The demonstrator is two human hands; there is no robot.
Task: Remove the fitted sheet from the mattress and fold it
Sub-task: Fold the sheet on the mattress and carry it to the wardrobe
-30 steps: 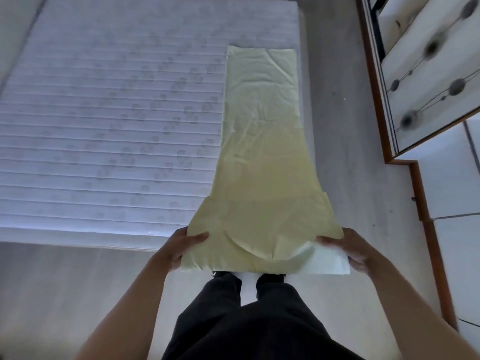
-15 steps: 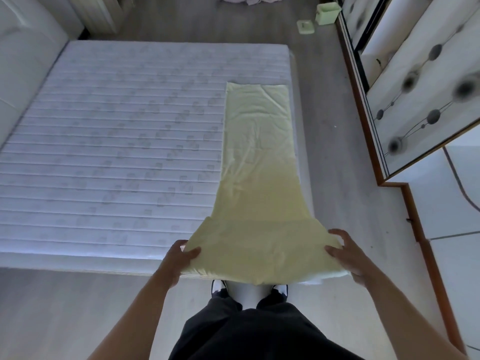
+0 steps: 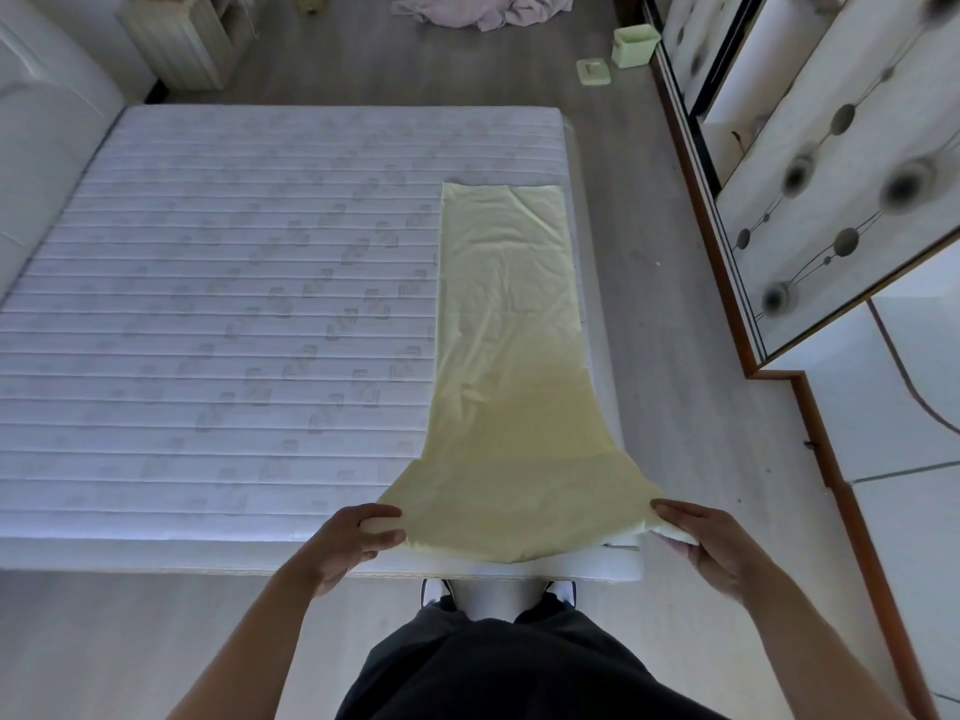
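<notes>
We see the pale yellow fitted sheet (image 3: 506,330), already folded into a long narrow strip, lying on the bare white mattress (image 3: 218,314) along its right edge. The far end of the strip lies flat on the mattress, and the near end spreads wider toward us and hangs a little over the near edge. Our left hand (image 3: 349,540) pinches the near left corner of the sheet, with the thumb on top and the fingers curled under the cloth. Our right hand (image 3: 709,545) grips the near right corner in the same way. The two hands are well apart, and the cloth is stretched between them. On the floor beyond the bed lie a crumpled cloth (image 3: 483,8) and a small green box (image 3: 634,45).
</notes>
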